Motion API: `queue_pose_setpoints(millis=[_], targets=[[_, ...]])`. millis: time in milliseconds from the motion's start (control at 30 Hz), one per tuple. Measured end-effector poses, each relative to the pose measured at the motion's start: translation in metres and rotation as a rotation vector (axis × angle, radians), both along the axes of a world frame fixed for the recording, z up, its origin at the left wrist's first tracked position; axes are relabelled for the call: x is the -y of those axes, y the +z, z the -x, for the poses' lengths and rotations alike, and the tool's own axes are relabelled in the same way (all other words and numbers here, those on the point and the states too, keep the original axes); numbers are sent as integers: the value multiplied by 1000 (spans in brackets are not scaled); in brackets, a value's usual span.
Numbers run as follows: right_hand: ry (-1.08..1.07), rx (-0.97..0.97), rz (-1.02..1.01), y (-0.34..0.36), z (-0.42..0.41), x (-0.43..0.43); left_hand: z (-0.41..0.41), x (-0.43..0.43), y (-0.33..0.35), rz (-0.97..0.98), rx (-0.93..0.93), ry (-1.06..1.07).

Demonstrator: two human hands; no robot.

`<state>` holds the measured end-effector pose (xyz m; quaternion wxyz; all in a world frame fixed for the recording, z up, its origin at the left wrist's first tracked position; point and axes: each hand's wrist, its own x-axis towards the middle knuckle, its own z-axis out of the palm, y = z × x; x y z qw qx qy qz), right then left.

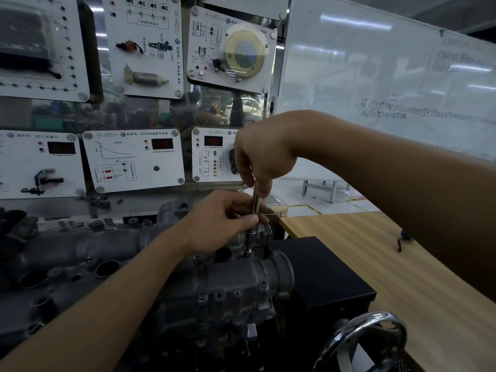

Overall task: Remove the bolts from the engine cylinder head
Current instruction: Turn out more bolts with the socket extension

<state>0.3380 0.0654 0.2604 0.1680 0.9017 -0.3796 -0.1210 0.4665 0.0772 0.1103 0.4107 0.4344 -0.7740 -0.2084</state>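
Seen from the head camera, both hands are on the one driver [255, 204], a slim metal shaft standing nearly upright over the grey cylinder head [236, 280]. The right hand [261, 157] comes down from above, its fingers curled round the top of the shaft. The left hand [228, 218] sits lower, thumb and fingertips pinching the shaft just above its socket end. That end rests on a bolt [245, 254] on the top of the casting, directly below the left fingers.

Counting: two hands, one driver and one bolt under it. I can make out three more bolt heads [263, 285] on the near face; others are too dim to count. One chrome handwheel [362, 336] sits at the lower right, near one black box [322, 277] and one wooden table [416, 251].
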Motion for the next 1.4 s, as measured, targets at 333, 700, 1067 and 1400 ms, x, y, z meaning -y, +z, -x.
queue_pose_setpoints(millis=[333, 700, 1067, 1400], targets=[[-99, 47, -70, 0, -2, 5, 3, 5, -2, 108, -32, 126], [-23, 68, -79, 2, 3, 6, 0, -1, 2, 6, -44, -8], [-68, 86, -105, 0, -2, 4, 1, 3, 0, 56, -124, 56], [-33, 137, -91, -2, 7, 5, -1, 0, 3, 13, -102, 35]])
